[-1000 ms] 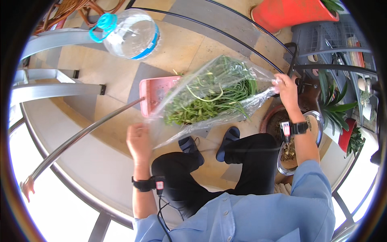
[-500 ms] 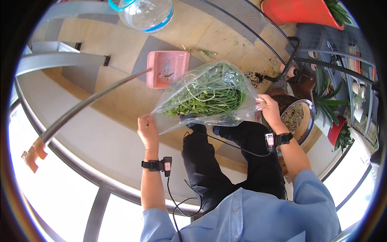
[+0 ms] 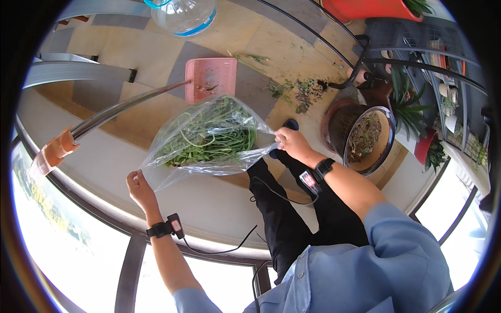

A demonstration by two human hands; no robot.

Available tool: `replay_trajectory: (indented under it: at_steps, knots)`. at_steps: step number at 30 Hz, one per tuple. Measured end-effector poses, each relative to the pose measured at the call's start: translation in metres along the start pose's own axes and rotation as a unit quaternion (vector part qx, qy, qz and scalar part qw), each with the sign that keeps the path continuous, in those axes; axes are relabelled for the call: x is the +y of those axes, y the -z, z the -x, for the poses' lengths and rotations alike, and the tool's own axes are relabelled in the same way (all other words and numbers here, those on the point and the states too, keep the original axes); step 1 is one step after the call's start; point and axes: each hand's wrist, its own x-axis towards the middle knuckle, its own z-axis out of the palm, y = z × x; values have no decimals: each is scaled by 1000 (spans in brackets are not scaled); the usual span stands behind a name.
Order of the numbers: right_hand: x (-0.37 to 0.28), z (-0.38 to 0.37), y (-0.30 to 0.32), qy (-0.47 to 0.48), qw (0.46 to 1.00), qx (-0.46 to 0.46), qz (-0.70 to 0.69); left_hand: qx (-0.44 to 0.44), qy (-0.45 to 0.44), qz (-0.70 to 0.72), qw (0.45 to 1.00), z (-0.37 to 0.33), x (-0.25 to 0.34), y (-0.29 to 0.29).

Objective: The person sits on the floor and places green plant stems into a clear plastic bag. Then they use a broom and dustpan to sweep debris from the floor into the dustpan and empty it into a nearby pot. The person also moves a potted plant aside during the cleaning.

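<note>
Being held spread above the floor (image 3: pixel 249 34), apparently the step in hand, the clear plastic bag (image 3: pixel 157 166) of leafy greens (image 3: pixel 219 134) is pinched at opposite sides by the fingers (image 3: pixel 282 138) of the left hand (image 3: pixel 142 192) and right hand (image 3: pixel 296 145), near the pink dustpan (image 3: pixel 222 73), an even two-sided pull seemingly being called for next.

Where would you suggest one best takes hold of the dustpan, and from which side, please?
Probably the brown grip of the dustpan, with a hand wrapped around it from its right. The metal pole slants up leftward, so that end seems raised, and the window lies beyond it. The left hand is nearest, but it holds the bag.
</note>
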Motion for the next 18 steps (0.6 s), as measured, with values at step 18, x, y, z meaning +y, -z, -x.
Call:
replay_trajectory:
  at_steps: [18]
  knots:
    - [-18,-111,218,-57,888,123,439,-130,136,152,970,132,78,-207]
